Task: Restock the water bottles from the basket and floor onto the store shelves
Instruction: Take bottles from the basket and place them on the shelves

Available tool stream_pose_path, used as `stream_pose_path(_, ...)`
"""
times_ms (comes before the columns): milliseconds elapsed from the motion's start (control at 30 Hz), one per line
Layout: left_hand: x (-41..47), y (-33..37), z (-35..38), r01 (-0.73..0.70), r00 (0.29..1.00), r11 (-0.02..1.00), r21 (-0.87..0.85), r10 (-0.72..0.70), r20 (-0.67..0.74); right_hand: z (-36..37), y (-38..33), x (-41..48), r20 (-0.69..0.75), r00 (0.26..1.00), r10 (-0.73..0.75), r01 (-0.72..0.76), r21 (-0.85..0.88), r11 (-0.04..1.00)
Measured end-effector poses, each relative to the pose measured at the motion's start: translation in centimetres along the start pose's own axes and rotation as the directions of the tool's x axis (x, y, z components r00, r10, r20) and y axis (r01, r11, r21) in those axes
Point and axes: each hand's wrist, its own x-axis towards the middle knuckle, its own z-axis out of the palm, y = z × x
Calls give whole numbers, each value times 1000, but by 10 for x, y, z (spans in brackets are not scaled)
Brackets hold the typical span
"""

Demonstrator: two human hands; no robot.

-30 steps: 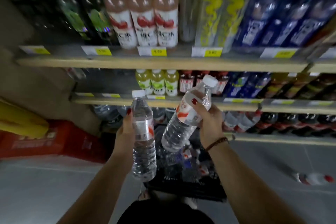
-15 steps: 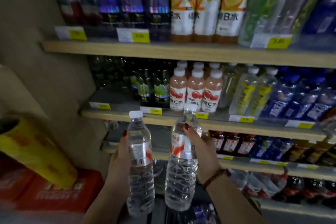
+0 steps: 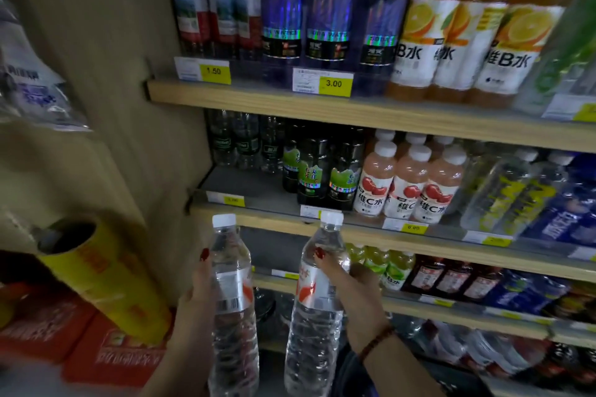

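Gripping one upright water bottle (image 3: 233,296) in my left hand (image 3: 196,303) and another (image 3: 317,303) in my right hand (image 3: 358,296), fingers wrapped around each label, both below the wooden shelf (image 3: 371,113)

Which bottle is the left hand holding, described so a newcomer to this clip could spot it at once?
Start at the wooden shelves of drinks and drop to the two clear water bottles held up in front of them. The left hand grips the left bottle, nearer the yellow roll. Unlike the right bottle, its label shows a barcode toward the camera.
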Motion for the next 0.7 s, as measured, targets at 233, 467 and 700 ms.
stream_pose_path(233, -17, -10, -8, -14, 999, 1000, -26, 12, -47, 8, 31, 23, 70, 994, 83, -81, -34, 996)
stream_pose_path(467, -5, -37, -31, 35, 996, 993, -114, -44, -78, 32, 83, 53, 39, 988, 151, -141, -193, 971)
stream_pose_path(700, 66, -71, -44, 140, 980, 988, -70, -148, -136, 61, 146, 113, 59, 977, 205, -182, -272, 945)
